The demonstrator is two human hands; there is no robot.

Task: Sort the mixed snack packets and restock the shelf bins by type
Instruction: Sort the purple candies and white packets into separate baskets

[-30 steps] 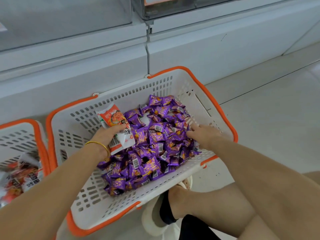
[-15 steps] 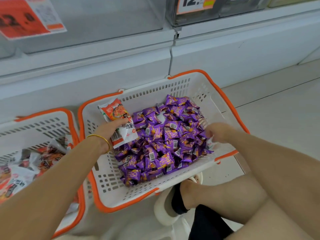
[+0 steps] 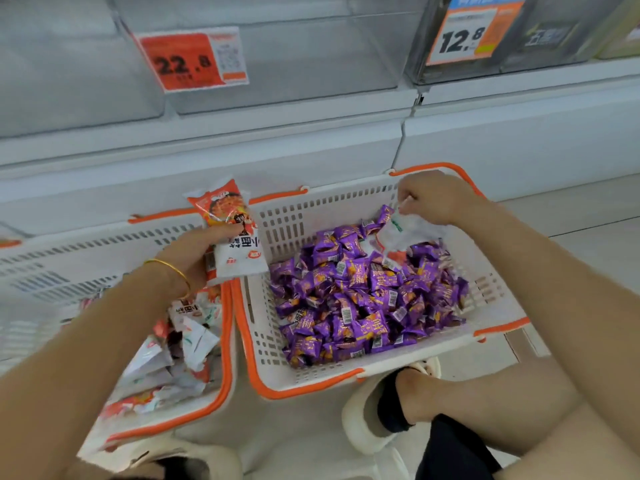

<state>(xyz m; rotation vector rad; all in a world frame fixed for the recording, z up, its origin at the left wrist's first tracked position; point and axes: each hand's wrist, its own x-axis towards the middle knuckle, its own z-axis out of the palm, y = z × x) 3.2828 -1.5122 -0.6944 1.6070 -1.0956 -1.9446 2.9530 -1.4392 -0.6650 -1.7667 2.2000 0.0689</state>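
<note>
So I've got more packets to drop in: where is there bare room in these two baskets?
Right basket: bare strips between the purple heap and the left wall, and by the right wall; middle crowded. Left basket: far left looks bare; packets crowd its right side.

Red price tag (image 3: 194, 60), white slipper (image 3: 360, 420), floor (image 3: 588, 216)

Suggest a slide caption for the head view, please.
Left hand holds an orange-and-white packet; right hand pinches a white packet over purple packets in a basket.
</note>
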